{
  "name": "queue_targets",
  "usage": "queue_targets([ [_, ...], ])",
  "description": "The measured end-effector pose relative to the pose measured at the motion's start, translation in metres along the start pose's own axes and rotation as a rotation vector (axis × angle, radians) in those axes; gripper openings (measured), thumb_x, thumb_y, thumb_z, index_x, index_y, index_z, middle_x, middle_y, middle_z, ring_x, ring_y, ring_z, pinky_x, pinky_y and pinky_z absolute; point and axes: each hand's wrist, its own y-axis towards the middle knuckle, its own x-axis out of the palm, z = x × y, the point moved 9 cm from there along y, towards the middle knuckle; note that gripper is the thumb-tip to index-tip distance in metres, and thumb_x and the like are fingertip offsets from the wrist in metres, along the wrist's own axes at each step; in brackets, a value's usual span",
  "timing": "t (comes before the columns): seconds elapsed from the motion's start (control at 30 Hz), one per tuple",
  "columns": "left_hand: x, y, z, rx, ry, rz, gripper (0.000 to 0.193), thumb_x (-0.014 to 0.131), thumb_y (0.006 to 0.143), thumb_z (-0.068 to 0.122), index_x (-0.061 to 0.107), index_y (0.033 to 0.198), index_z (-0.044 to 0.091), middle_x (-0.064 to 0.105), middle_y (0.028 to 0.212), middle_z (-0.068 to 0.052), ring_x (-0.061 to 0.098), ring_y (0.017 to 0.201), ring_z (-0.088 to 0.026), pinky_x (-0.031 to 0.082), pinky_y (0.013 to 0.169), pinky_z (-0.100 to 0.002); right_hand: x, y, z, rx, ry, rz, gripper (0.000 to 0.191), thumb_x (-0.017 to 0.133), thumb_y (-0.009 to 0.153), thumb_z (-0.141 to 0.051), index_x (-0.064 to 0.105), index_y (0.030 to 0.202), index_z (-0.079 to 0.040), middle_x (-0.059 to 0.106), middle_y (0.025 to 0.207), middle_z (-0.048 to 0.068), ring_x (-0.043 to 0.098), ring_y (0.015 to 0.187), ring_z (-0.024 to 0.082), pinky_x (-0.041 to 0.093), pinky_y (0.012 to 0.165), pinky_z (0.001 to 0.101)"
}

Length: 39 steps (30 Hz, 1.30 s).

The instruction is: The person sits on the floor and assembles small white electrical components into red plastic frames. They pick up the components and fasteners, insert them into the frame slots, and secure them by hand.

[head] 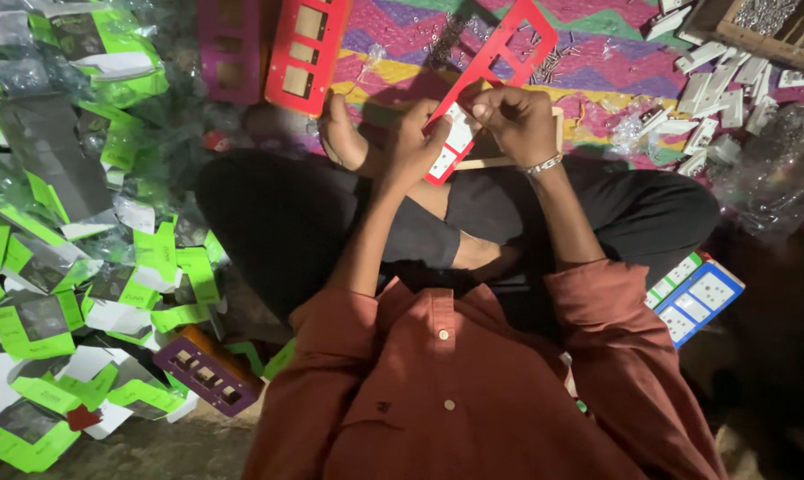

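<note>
I sit cross-legged on the floor and hold a long red plastic frame [508, 49] with rectangular cut-outs, slanting up to the right. My left hand [412, 142] grips its lower end, where white socket modules [455, 138] sit in the cut-outs. My right hand [517, 120], with a metal bracelet on the wrist, pinches the frame's edge beside the upper white module. A thin wooden board [486, 163] lies under the hands on my lap.
A heap of green-and-white packaging [55, 267] fills the left. A second red frame [306, 53] and a magenta one [228, 44] lie ahead on a patterned mat. Loose white modules [713, 98] and a wooden box [757, 27] are at the right. A purple frame [206, 372] and blue frame [700, 298] lie near me.
</note>
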Motion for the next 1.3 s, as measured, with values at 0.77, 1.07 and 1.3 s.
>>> queue_targets([
  [0.77,0.0,0.004,0.004,0.0,0.166,-0.007,0.026,0.072,0.095,0.029,0.069,0.101,0.004,0.07,0.074,-0.015,0.071,0.066,-0.027,0.052,0.062,-0.04,0.02,-0.002,-0.007,-0.228,-0.398,0.113,0.013,0.089,0.086,-0.01,0.081,0.097,-0.008,0.056,0.095,0.002,0.049,0.098,0.018,0.044,0.084,0.0334],
  [1.07,0.0,-0.004,0.007,0.044,0.174,0.017,0.029,0.064,0.1,0.034,0.071,0.101,0.006,0.069,0.078,-0.017,0.072,0.073,-0.031,0.051,0.064,-0.04,0.017,0.002,0.017,0.058,-0.152,0.084,0.016,0.086,0.092,-0.01,0.075,0.084,-0.002,0.07,0.076,0.002,0.06,0.068,0.007,0.047,0.062,0.0261],
  [1.3,0.003,-0.002,0.017,0.101,0.338,0.043,0.03,0.067,0.098,0.034,0.072,0.096,0.004,0.07,0.079,-0.021,0.068,0.075,-0.04,0.051,0.062,-0.048,0.012,0.005,0.004,-0.125,-0.156,0.042,0.008,0.079,0.088,-0.004,0.073,0.089,0.001,0.073,0.085,0.001,0.063,0.078,0.006,0.054,0.07,0.0257],
])
